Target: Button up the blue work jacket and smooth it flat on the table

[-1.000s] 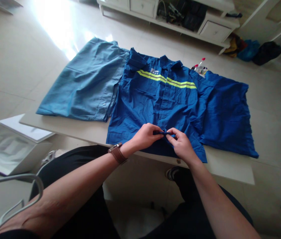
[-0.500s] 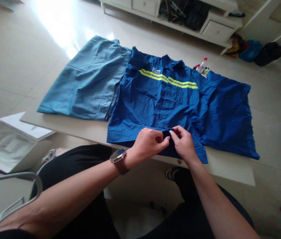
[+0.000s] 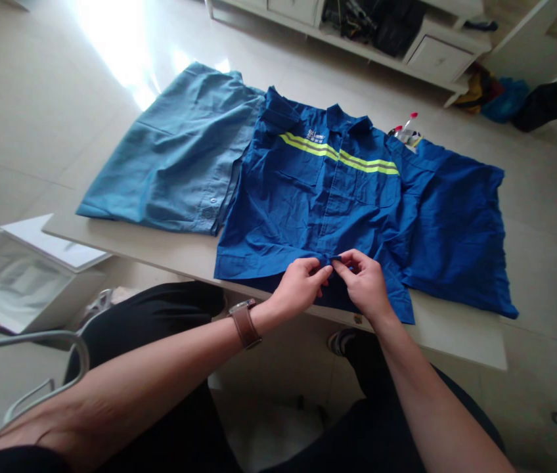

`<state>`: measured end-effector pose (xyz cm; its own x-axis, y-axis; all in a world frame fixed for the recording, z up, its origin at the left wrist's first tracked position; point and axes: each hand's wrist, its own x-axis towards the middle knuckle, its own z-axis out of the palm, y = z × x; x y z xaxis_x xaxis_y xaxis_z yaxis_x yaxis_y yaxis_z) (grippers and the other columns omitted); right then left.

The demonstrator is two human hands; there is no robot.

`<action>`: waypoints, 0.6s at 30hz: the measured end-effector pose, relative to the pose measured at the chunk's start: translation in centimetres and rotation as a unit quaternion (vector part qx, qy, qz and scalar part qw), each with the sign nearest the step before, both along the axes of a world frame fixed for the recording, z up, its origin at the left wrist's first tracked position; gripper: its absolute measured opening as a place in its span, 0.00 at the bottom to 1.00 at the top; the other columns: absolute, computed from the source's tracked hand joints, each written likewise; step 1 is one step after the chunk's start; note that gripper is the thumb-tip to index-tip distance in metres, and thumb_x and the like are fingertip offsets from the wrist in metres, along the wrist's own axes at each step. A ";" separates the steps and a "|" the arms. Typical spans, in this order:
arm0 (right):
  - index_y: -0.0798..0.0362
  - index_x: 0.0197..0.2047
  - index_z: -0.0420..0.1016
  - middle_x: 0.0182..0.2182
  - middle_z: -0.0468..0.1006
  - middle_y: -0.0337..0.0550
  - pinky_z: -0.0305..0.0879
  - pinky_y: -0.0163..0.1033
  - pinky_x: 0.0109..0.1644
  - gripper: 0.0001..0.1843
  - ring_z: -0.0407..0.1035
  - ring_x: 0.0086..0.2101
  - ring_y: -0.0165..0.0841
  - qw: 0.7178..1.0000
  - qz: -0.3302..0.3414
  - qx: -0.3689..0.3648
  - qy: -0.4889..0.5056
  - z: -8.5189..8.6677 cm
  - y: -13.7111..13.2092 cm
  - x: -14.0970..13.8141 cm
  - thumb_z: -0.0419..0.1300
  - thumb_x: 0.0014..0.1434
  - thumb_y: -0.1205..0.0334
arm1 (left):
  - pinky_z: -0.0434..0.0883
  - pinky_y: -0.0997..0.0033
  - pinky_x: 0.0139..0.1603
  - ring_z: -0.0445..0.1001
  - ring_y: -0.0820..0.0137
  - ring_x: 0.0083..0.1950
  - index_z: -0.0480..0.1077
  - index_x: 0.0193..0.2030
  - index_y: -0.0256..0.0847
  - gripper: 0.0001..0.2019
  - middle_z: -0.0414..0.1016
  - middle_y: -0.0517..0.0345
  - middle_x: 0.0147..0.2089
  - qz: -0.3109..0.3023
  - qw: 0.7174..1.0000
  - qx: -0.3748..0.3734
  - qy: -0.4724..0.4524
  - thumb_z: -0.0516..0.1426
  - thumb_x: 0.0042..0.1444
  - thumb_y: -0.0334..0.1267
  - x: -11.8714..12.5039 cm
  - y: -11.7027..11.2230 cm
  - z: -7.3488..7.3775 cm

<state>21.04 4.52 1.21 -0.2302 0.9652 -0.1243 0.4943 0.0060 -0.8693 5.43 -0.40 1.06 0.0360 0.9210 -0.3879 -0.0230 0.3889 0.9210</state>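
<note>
Blue work jacket (image 3: 283, 210), front up on the pale surface (image 3: 200, 255), hem at the near edge.
Cloth looks light, soft and creased, likely to sag and not fragile; best held at the doubled hem beside the front placket. Right hand (image 3: 366, 284) pinches hem there, thumb against fingers; left hand (image 3: 299, 286) bent at the same spot, its grip unclear. Lighter blue garment (image 3: 160, 171) and dark blue garment (image 3: 460, 230) either side. Glossy tiled floor (image 3: 17, 151); white cabinet (image 3: 439, 60) beyond.
</note>
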 end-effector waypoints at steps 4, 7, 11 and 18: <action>0.51 0.30 0.73 0.25 0.73 0.37 0.59 0.37 0.32 0.19 0.63 0.27 0.30 0.999 -0.018 -0.027 0.027 -0.3 0.3 0.0 0.67 0.55 0.43 | 0.58 0.76 0.21 0.65 0.77 0.20 0.68 0.27 0.38 0.16 0.67 0.63 0.19 0.002 1.000 0.003 -0.007 0.57 0.65 0.43 0.2 -0.4 0.3; 0.51 0.31 0.73 0.26 0.74 0.37 0.61 0.37 0.33 0.21 0.64 0.28 0.30 0.997 -0.022 -0.055 0.058 -0.3 0.4 0.0 0.68 0.53 0.41 | 0.58 0.77 0.21 0.65 0.77 0.19 0.68 0.27 0.38 0.15 0.67 0.63 0.19 0.012 0.999 -0.006 -0.033 0.58 0.64 0.42 0.2 -0.4 0.3; 0.50 0.34 0.75 0.29 0.76 0.38 0.65 0.38 0.38 0.22 0.68 0.31 0.32 0.990 -0.022 -0.097 0.105 -0.1 0.2 -0.1 0.69 0.50 0.40 | 0.58 0.77 0.20 0.65 0.78 0.19 0.68 0.27 0.38 0.14 0.69 0.64 0.22 0.038 0.997 -0.017 -0.067 0.58 0.62 0.40 0.2 0.0 -0.2; 0.48 0.37 0.71 0.28 0.74 0.37 0.64 0.39 0.34 0.17 0.66 0.28 0.32 0.976 -0.001 -0.156 0.152 2.1 0.0 0.7 0.66 0.53 0.45 | 0.60 0.77 0.20 0.66 0.78 0.19 0.62 0.25 0.40 0.14 0.68 0.65 0.23 0.081 0.996 -0.040 0.000 0.56 0.62 0.37 -0.7 1.4 -2.1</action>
